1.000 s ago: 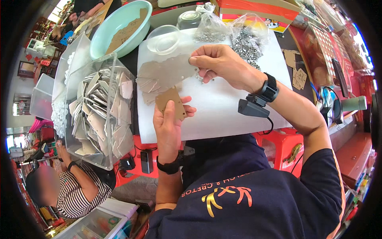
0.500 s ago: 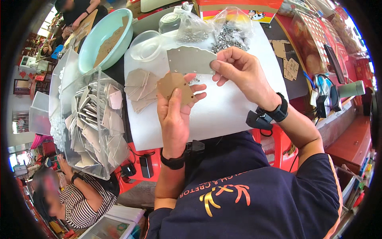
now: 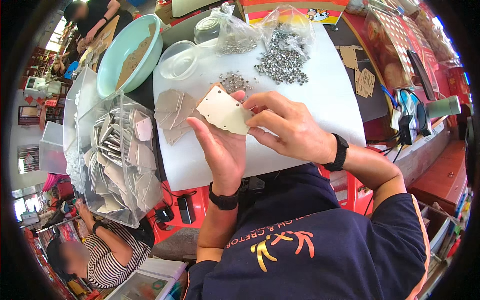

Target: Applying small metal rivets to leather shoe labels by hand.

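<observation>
A pale, flat plate (image 3: 223, 111) with a scalloped edge and small holes lies across the fingers of my left hand (image 3: 223, 152). Along the plate's upper left edge, a strip of brown board (image 3: 210, 89) shows beneath it. My left palm faces up, the thumb stretched away from the plate, the fingers mostly hidden below. With fingertips and thumb, my right hand (image 3: 285, 125) pinches the plate's right end. Beyond my hands, small metal fasteners (image 3: 282, 67) are spread on the white sheet (image 3: 330, 105). Left of my left hand lies a pile of grey-brown board pieces (image 3: 172, 110).
A clear bin (image 3: 131, 212) of board pieces stands at left, a pale green basin (image 3: 106, 75) behind it. At the back are a round clear tub (image 3: 178, 60) and plastic bags (image 3: 237, 32) of fasteners. Two other people (image 3: 117, 252) are at left.
The plate in my right hand has come down and turned, from upright above the brown board to lying over it. My left thumb has lifted off the board. More fasteners show.
</observation>
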